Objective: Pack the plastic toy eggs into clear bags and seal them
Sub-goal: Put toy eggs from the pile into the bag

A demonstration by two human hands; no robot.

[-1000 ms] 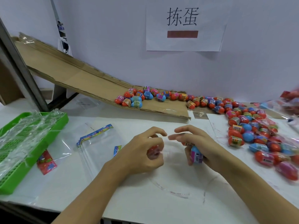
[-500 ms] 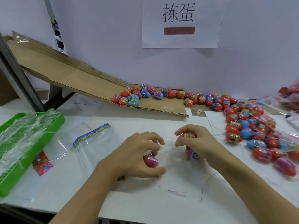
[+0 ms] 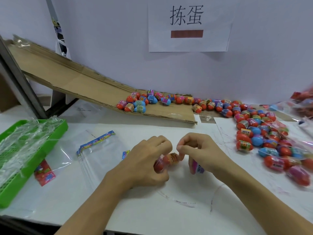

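Eggs (image 3: 166, 161) sit between your hands | left hand (image 3: 145, 164) curled around red eggs | right hand (image 3: 201, 153) grips pink egg (image 3: 197, 167), fingertips pinched.

Even, diffuse overhead lighting, bright throughout; shadows beneath the hands are soft and faint. Glare streaks the crumpled plastic film (image 3: 25, 138) at left. Wide-angle distortion bends the frame edges; the far right edge is motion-blurred.

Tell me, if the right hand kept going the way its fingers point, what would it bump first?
Its fingers point left, so the right hand would probably meet the orange egg that the left hand holds, almost at once. Depth is hard to judge.
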